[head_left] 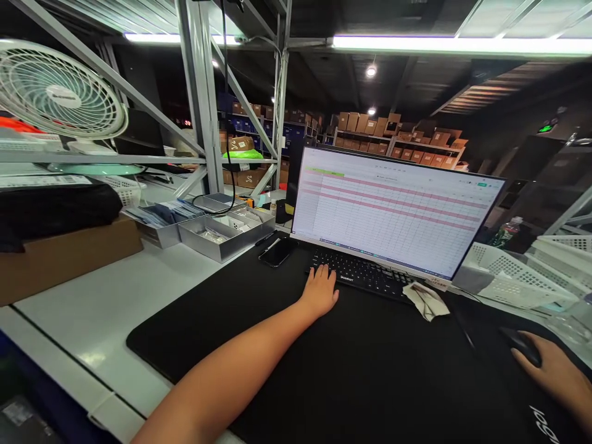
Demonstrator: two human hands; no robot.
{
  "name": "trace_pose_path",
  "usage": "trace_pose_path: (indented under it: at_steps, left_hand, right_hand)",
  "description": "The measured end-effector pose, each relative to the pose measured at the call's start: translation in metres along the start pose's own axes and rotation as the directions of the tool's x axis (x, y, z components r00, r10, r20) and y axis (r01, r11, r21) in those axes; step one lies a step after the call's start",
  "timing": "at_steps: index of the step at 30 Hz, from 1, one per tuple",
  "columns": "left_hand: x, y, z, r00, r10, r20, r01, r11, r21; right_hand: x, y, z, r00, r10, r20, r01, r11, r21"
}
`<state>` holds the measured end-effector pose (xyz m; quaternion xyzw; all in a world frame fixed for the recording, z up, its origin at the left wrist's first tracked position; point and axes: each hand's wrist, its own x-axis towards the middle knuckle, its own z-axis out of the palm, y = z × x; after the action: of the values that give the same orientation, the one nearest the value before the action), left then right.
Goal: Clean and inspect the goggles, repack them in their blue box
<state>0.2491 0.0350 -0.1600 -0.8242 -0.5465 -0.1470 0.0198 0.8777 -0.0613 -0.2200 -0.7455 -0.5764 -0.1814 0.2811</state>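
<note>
My left hand [320, 291] lies with its fingers stretched over the left end of a black keyboard [363, 275]. At the far right my right hand [550, 364] is wrapped round a black computer mouse [522, 346]. Both hands rest on a large black desk mat [370, 364]. Behind the keyboard stands a monitor [393, 213] showing a spreadsheet with pink rows and a green heading. A crumpled piece of paper [426, 301] touches the keyboard's right end. A dark phone [276, 252] lies left of the keyboard.
Grey trays [222, 237] with small packets stand at the back left, beside a cardboard box [74, 256] under black material. White perforated baskets [513, 274] and a bottle [507, 233] are at the right. A fan [65, 95] and metal shelf posts [203, 92] rise at the left.
</note>
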Motion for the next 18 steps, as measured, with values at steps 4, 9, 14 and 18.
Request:
trace_pose_path:
  at_steps: [4,9,14,18]
  left_hand:
    - [0.0,0.001,-0.001,1.0,-0.011,0.003,0.011,1.0,-0.004]
    - [-0.001,0.002,-0.003,1.0,0.011,-0.01,-0.011,1.0,0.019]
    - [0.005,-0.003,0.005,0.998,0.027,-0.055,-0.022,0.996,0.088]
    - [0.011,-0.006,0.011,0.994,0.063,-0.089,-0.051,0.99,0.128]
  right_hand:
    - [0.0,0.004,0.006,0.999,0.005,0.054,-0.014,0.986,0.163]
    - [-0.001,-0.014,-0.007,0.996,0.035,0.077,-0.045,0.991,0.125]
    - [-0.012,-0.06,-0.044,0.974,0.156,0.165,-0.138,0.984,-0.111]
    - [-0.016,-0.069,-0.05,0.963,0.23,0.142,-0.191,0.951,-0.245]
